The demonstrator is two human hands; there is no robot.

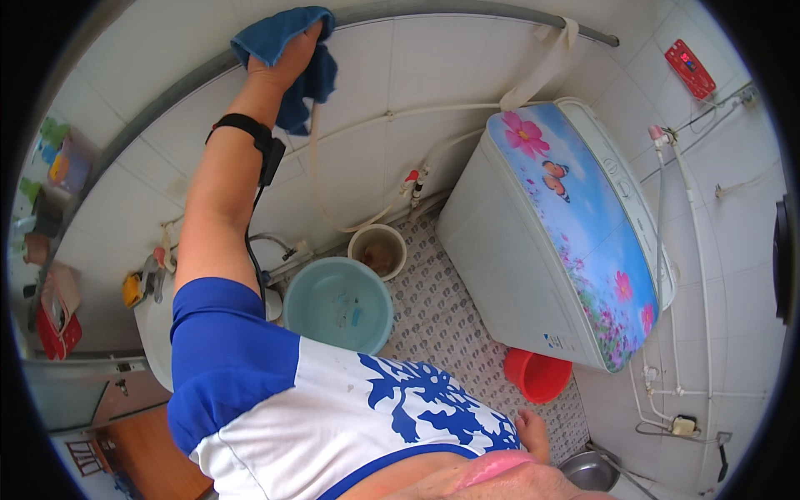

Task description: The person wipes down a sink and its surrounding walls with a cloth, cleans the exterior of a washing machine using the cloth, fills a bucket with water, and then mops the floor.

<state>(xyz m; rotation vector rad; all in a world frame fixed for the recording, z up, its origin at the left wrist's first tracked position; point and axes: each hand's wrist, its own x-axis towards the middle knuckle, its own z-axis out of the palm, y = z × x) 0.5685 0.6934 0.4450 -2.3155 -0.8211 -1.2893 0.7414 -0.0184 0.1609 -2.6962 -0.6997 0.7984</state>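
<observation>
My left hand (292, 61) is raised at the upper left, closed on a blue cloth (265, 36) laid over a grey curved rail (431, 7) along the tiled wall. Part of the cloth hangs below the rail, and its folds hide some fingertips. A black strap with a small device is round my left forearm. Low down, beside my patterned shirt, my right hand (533, 434) shows only in part, near a red bucket (539, 375); its fingers are not clear enough to read.
A washing machine (472, 250) with a flowered lid stands at the right. On the patterned floor are a light blue basin (337, 306) of water and a pale bucket (377, 251). A white sink (153, 337), shelf items and wall pipes (697, 250) are around. A pale cloth strip (544, 62) hangs from the rail.
</observation>
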